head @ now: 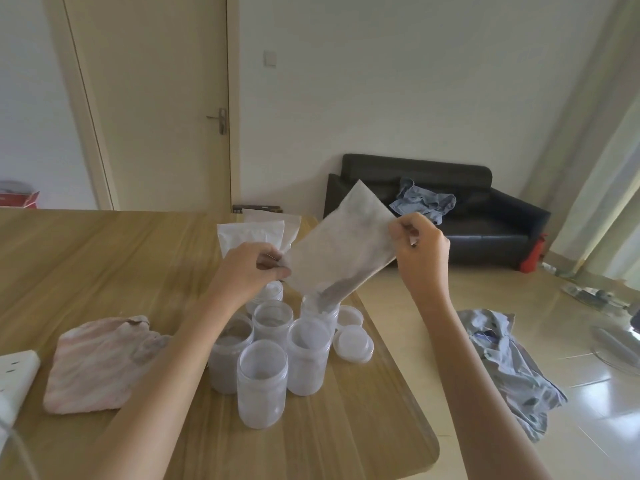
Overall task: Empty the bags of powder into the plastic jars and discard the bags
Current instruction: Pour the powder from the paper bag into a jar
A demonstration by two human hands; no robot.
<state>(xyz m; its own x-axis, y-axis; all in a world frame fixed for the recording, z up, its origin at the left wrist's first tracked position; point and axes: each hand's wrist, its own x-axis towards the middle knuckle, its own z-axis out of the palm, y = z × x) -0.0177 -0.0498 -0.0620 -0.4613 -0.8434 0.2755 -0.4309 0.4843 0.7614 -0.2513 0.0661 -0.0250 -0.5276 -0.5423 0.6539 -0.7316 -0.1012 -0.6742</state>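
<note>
A pale, nearly flat powder bag (341, 244) is tilted mouth-down over an open plastic jar (318, 311) at the back of a cluster of several clear jars (262, 384). Powder slides from its lower corner into that jar. My left hand (254, 266) pinches the bag's left edge. My right hand (420, 251) pinches its upper right edge. Two more white bags (252, 233) stand behind the jars. Loose white lids (353, 342) lie right of the jars.
A pink striped cloth (100, 362) lies on the wooden table (104, 254) to the left, with a white power strip (15, 379) at the left edge. Right of the table lie clothes (509, 362) on the tiled floor, and beyond them stands a black sofa (460, 216).
</note>
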